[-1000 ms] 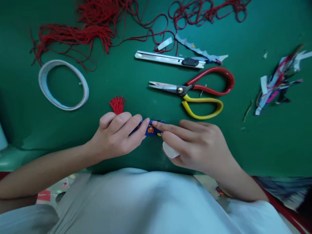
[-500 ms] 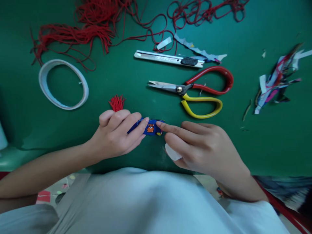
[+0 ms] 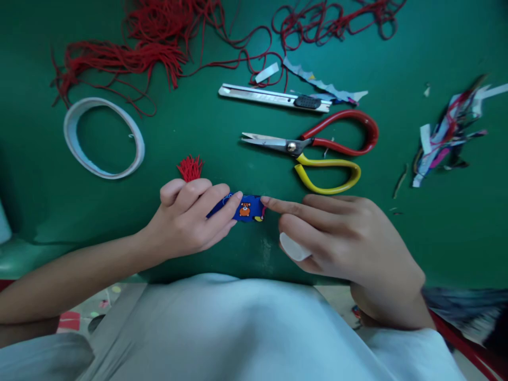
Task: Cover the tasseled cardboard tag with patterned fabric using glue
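On green mat [image 3: 397, 254], left hand [image 3: 190, 222] pinching blue strip [image 3: 248, 209], right hand [image 3: 345, 238] fingertip touching

You wear a plain white short-sleeved shirt, your forearms bare, your left hand [image 3: 190, 219] and right hand [image 3: 349, 241] without rings or gloves.

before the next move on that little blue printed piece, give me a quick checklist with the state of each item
1. Left hand pins the blue printed piece to the green mat: ok.
2. Right hand has its forefinger tip at the piece's right end: ok.
3. Red tassel pokes out above the left hand: ok.
4. White scrap under the right hand's fingers, stuck or loose: cannot tell.
5. Scissors closed, clear of both hands: ok.
6. Utility knife blade retracted: cannot tell.
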Demonstrator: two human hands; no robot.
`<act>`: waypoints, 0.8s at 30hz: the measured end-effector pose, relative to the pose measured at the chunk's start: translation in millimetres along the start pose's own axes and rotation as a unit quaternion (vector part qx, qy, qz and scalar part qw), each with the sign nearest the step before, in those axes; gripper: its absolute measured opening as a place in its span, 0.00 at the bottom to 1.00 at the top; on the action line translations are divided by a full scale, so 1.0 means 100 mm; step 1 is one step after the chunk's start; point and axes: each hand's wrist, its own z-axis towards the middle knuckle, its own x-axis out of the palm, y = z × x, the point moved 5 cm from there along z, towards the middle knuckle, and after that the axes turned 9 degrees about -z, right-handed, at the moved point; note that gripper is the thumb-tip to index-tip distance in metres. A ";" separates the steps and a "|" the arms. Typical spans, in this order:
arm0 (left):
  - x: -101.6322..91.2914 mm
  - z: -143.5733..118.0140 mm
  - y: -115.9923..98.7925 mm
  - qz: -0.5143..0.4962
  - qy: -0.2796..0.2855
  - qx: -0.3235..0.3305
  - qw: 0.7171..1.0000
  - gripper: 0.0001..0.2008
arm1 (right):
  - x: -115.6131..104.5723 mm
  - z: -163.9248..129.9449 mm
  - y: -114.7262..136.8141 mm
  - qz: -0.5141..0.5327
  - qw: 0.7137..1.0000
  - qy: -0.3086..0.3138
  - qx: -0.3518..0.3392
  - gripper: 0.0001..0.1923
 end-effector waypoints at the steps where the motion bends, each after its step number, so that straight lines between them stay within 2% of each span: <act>1: 0.00 0.00 0.00 0.007 -0.005 0.007 1.000 0.15 | -0.02 0.00 0.00 -0.001 1.000 -0.007 -0.005 0.09; 4: -0.02 0.01 -0.02 0.026 -0.023 0.037 0.999 0.15 | -0.07 0.00 0.01 0.004 0.999 -0.027 -0.025 0.15; 6: -0.04 0.02 -0.02 0.036 -0.028 0.053 0.998 0.15 | -0.09 0.01 0.04 0.003 0.998 -0.039 -0.042 0.15; 10: -0.06 0.05 -0.02 0.047 -0.029 0.059 0.997 0.13 | -0.05 0.06 0.17 -0.029 0.995 -0.078 -0.058 0.11; 15: -0.06 0.05 -0.02 0.053 -0.032 0.060 0.996 0.12 | 0.06 0.14 0.28 -0.103 0.986 -0.130 -0.027 0.02; 20: -0.04 0.02 -0.01 0.054 -0.037 0.061 0.996 0.12 | 0.13 0.18 0.32 -0.112 0.985 -0.133 -0.019 0.02; 24: -0.04 0.02 -0.01 0.045 -0.022 0.065 0.997 0.18 | 0.13 0.18 0.34 -0.110 0.984 -0.138 -0.026 0.01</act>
